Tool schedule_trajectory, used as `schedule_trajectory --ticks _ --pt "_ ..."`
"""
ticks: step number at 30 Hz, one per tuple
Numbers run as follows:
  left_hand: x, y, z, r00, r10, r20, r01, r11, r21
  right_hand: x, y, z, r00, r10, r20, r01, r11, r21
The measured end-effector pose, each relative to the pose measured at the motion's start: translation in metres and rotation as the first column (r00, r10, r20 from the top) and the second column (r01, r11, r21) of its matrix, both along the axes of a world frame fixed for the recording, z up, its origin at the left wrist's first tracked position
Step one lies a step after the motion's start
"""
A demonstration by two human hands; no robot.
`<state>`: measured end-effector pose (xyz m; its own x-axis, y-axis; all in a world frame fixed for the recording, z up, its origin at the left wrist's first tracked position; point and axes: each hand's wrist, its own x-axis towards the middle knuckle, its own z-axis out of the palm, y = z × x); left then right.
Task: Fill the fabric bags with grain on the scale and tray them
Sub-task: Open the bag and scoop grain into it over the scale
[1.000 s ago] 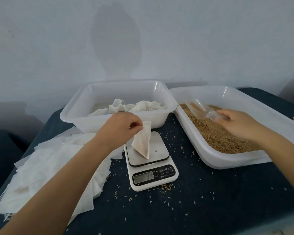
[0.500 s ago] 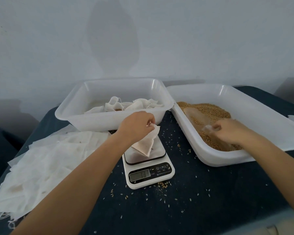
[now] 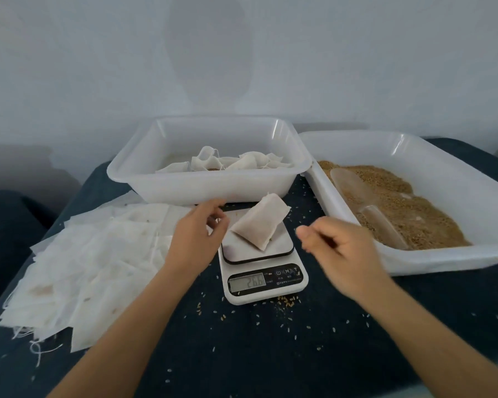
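A filled white fabric bag [image 3: 260, 224] lies tilted on the platform of the white digital scale [image 3: 263, 272], whose display is lit. My left hand [image 3: 197, 234] hovers just left of the bag, fingers loosely curled and holding nothing. My right hand [image 3: 338, 248] is blurred to the right of the scale, loosely curled and empty. The clear plastic scoop [image 3: 368, 209] lies on the brown grain [image 3: 408, 214] in the right tray [image 3: 431, 258]. The back tray [image 3: 202, 191] holds several filled bags [image 3: 224, 162].
A spread pile of flat empty fabric bags [image 3: 89, 265] covers the table's left side. Loose grains [image 3: 285, 301] are scattered on the dark blue tablecloth [image 3: 270, 354] around and in front of the scale. A pale wall stands behind the trays.
My left hand has let go of the bag, which now lies on the scale. My right hand released the scoop into the grain and moved left toward the scale.
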<state>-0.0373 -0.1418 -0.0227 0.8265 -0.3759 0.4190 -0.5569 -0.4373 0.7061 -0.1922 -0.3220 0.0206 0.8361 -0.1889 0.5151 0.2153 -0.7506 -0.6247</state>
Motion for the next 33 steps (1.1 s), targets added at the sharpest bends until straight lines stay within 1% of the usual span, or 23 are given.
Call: schedule_trajectory --ticks 3,6,9,12,14,17,20,24,28,29,32,33 --pt "-0.008 0.003 -0.024 0.992 0.086 -0.093 -0.094 0.992 -0.088 0.030 0.005 -0.033 0.986 -0.106 -0.127 0.128 0.976 0.174" --pt "-0.013 0.003 -0.038 0.977 0.125 -0.171 -0.151 0.978 -0.144 0.049 -0.003 -0.056 0.974 -0.178 -0.139 0.218 0.902 0.372" --pt "-0.012 0.003 -0.042 0.971 0.129 -0.200 -0.161 0.975 -0.153 0.050 -0.014 -0.072 0.964 -0.195 -0.180 0.259 0.837 0.481" --pt "-0.009 0.005 -0.046 0.962 0.157 -0.221 -0.191 0.971 -0.143 0.051 -0.022 -0.079 0.955 -0.174 -0.238 0.283 0.774 0.567" --pt "-0.009 0.006 -0.047 0.961 0.155 -0.230 -0.191 0.971 -0.146 0.053 -0.022 -0.079 0.954 -0.165 -0.252 0.284 0.769 0.572" --pt "-0.009 0.008 -0.047 0.963 0.134 -0.236 -0.168 0.977 -0.130 0.055 -0.020 -0.079 0.954 -0.145 -0.262 0.271 0.793 0.545" --pt "-0.011 0.007 -0.045 0.960 0.147 -0.238 -0.178 0.977 -0.117 0.055 -0.019 -0.080 0.953 -0.138 -0.269 0.264 0.812 0.521" --pt "-0.010 0.006 -0.046 0.952 0.149 -0.268 -0.200 0.964 -0.175 0.055 -0.018 -0.080 0.954 -0.131 -0.270 0.257 0.820 0.511" --pt "-0.010 0.006 -0.048 0.945 0.160 -0.286 -0.224 0.952 -0.209 0.071 -0.020 -0.055 0.932 -0.125 -0.340 0.293 0.814 0.501" --pt "-0.010 0.006 -0.048 0.943 0.161 -0.291 -0.228 0.950 -0.213 0.078 -0.020 -0.045 0.928 -0.115 -0.355 0.287 0.828 0.483" --pt "-0.012 0.007 -0.047 0.939 0.165 -0.300 -0.228 0.955 -0.187 0.099 -0.020 -0.022 0.892 -0.094 -0.442 0.265 0.901 0.343" --pt "-0.013 0.007 -0.046 0.940 0.161 -0.301 -0.220 0.960 -0.175 0.105 -0.022 -0.017 0.877 -0.086 -0.473 0.265 0.908 0.326"
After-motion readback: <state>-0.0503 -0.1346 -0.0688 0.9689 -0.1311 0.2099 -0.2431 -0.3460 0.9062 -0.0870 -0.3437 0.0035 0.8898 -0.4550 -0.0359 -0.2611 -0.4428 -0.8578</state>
